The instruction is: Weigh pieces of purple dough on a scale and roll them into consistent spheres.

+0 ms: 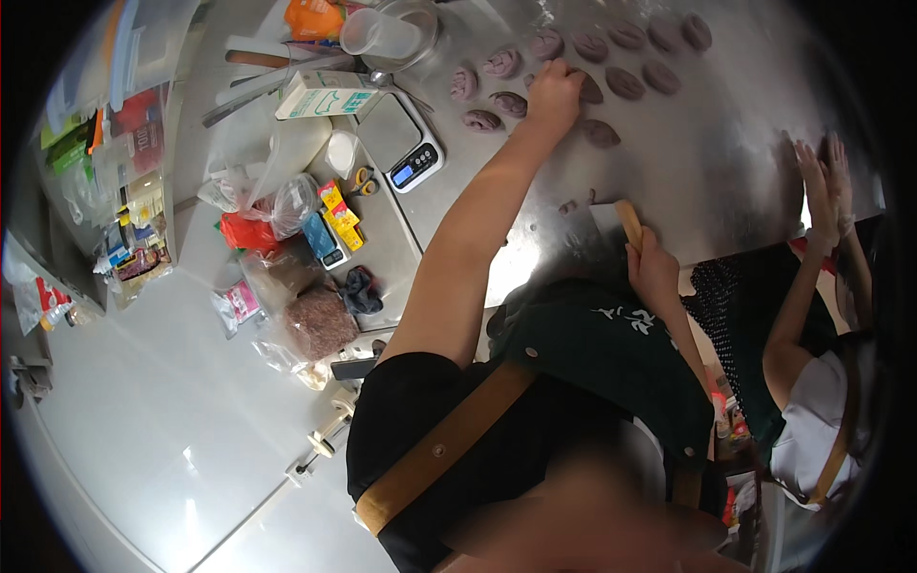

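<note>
My left hand (555, 97) reaches out over several purple dough pieces on a metal worktop. Its fingers point down and are bunched beside an oval dough piece (589, 89); the hand hides what lies under the fingertips. Folds and creases mark another dough piece (502, 63) farther left. Nearer my body, my right hand (653, 268) grips a bench scraper by its wooden handle (629, 223). The scraper's metal blade (606, 218) is at the worktop, next to small dough scraps (568, 207).
Left of the dough stand a digital scale (401, 140), a milk carton (326, 94) and a clear plastic jug (380, 34). Scissors (366, 182), a smaller scale (324, 240) and plastic bags (292, 206) lie nearer. At right, a co-worker's hands (824, 183) are over the worktop.
</note>
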Demonstrator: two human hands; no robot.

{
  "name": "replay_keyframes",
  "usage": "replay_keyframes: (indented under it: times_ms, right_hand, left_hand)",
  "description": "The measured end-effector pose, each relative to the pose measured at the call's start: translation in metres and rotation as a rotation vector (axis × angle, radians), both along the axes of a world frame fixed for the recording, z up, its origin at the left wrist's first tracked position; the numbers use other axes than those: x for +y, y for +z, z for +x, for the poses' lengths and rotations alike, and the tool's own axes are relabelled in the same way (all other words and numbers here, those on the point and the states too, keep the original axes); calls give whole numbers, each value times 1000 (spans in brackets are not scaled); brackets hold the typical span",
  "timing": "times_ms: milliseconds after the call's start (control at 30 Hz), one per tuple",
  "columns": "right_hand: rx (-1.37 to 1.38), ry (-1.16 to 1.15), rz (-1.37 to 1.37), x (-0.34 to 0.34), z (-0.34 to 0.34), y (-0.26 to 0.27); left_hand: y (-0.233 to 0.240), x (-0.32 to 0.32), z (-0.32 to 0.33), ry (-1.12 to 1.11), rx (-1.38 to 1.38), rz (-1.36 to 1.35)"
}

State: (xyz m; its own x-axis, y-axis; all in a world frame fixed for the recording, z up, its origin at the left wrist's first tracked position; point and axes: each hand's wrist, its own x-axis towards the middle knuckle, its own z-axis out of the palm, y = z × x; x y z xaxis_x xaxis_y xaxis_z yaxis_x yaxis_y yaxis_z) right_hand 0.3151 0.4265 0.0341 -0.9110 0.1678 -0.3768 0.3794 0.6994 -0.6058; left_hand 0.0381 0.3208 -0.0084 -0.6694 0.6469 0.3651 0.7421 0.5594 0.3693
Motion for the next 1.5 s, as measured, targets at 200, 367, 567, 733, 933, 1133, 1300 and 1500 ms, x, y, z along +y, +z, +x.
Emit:
replay_keyframes:
  times_ms: [200, 367, 567, 733, 933, 1133, 1300, 1500]
  right_hand:
    - [26, 31, -4, 2, -4, 1]
    - [10, 15, -17, 2, -3, -1]
    - [41, 52, 8, 3, -5, 0]
    - [31, 52, 43, 1, -4, 2]
    - [68, 48, 57, -2, -5, -1]
    - [94, 44, 68, -1, -2, -5]
    - [48, 46, 58, 1, -2, -2]
    - [59, 40, 42, 4, -2, -2]
  left_hand:
    - [43, -25, 15, 91, -137, 181]
    - [49, -79, 43, 331, -326, 346]
    - [31, -98, 68, 299, -270, 314]
    - [42, -70, 70, 281, -286, 359]
    - [42, -12, 60, 141, -339, 460]
    - [23, 44, 10, 39, -266, 434]
    - [-3, 61, -2, 31, -164, 287]
    - [-1, 59, 8, 62, -247, 227]
